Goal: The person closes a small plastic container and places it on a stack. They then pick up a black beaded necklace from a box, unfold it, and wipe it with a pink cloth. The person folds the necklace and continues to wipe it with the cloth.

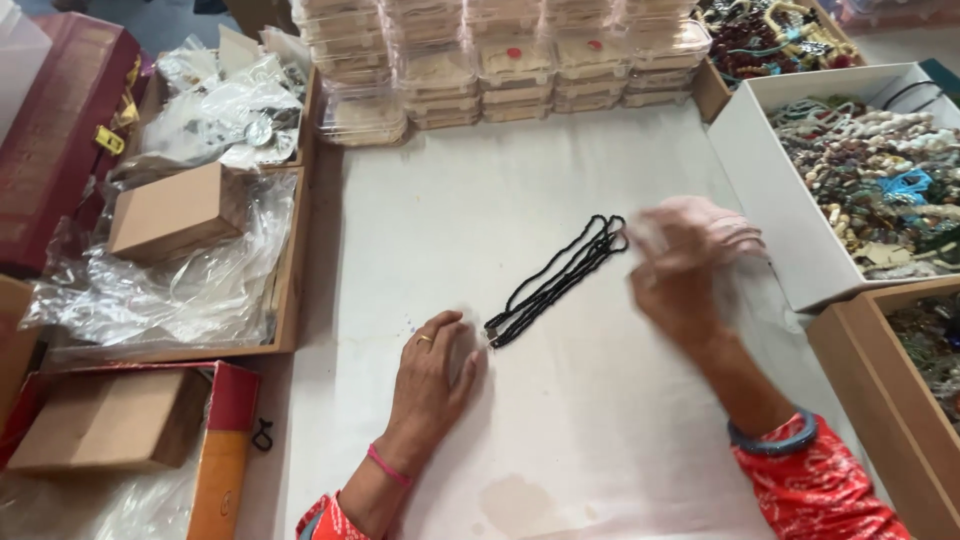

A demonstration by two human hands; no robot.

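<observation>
A view from above of two bare hands on a white cloth-covered surface (560,420). The right hand (690,262) is smeared by motion blur, so I cannot tell whether its fingers are spread or closed; something pale and see-through seems to blur around it, too unclear to name. The right sleeve, red and patterned, is cut off at the bottom edge.

The left hand (432,375) lies flat, palm down, fingers loosely extended and holding nothing. Its fingertips rest just beside the lower end of a bundle of black bead strands (556,282).

The strands lie near the middle of the surface, between the two hands. Their long axis runs diagonally, from the lower left near the left hand to the upper right, where the looped ends sit just beside the blurred right hand.

Open cloth lies above and below the strands. Stacks of clear plastic boxes (500,65) line the far edge. A white box of mixed beads (790,200) borders the right side, partly cut off. On the left, a wooden tray (292,270) holds crumpled clear plastic and a small cardboard box (165,212).
</observation>
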